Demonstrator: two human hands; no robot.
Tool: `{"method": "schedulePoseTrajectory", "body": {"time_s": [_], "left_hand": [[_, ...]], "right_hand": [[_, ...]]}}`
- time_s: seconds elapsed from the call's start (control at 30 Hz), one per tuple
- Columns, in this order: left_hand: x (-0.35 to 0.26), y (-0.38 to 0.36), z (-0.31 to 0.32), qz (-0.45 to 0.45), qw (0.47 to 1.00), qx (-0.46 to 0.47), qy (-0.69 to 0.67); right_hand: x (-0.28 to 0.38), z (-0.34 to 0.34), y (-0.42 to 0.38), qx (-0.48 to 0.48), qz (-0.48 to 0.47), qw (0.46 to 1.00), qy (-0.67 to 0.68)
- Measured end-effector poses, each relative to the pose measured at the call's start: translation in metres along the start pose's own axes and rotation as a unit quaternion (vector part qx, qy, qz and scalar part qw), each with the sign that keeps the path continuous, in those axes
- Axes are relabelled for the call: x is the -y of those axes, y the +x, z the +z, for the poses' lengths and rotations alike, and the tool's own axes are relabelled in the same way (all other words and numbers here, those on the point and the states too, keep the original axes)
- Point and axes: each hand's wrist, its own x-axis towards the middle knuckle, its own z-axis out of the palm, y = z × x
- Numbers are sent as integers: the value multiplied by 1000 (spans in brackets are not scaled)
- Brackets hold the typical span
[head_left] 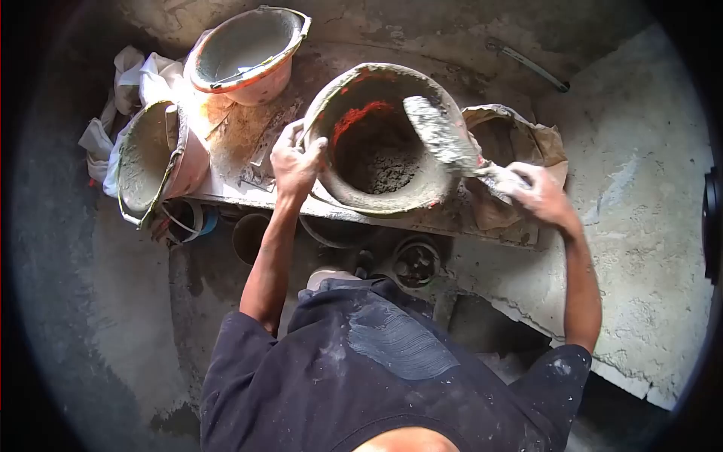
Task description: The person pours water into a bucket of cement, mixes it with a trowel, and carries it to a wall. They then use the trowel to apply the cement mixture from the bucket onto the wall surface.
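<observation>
A mortar-crusted bucket (354, 197) with red patches inside stands on the board in front of me, tilted toward me. Wet grey mortar (392, 172) lies in its bottom. My left hand (296, 162) grips the bucket's left rim, thumb on the inner side. At the right, my right hand (536, 192) is closed round the handle of a trowel (444, 139). The trowel's blade is coated with mortar and hangs over the right part of the bucket's mouth. An open paper sack (553, 143) stands right behind the bucket, close to my right hand.
Two more mortar-smeared buckets stand to the left, one at the back (260, 89) and one nearer (192, 162). White sacks (102, 139) lie beside them. Under the board's edge (248, 197) are several containers. A metal bar (531, 64) lies at the back right.
</observation>
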Motion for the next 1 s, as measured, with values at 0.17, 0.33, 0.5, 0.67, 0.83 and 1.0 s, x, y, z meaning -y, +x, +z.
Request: {"method": "schedulePoseTrajectory", "body": {"time_s": [0.17,0.33,0.5,0.67,0.83,1.0], "left_hand": [[-31,-1,4,2,998,30,63],[-19,7,8,133,985,24,103],[-23,12,7,112,987,49,101],[-18,19,6,93,987,77,102],[-20,21,10,99,987,84,94],[-28,18,13,80,987,100,100]], "right_hand": [[20,72,30,-48,-53,990,-121],[42,96,38,-81,10,989,-125],[46,99,35,-107,-8,986,-126],[46,99,25,-133,-4,977,-166],[37,104,24,-150,-9,965,-217],[17,121,21,-237,-17,911,-338]]}}
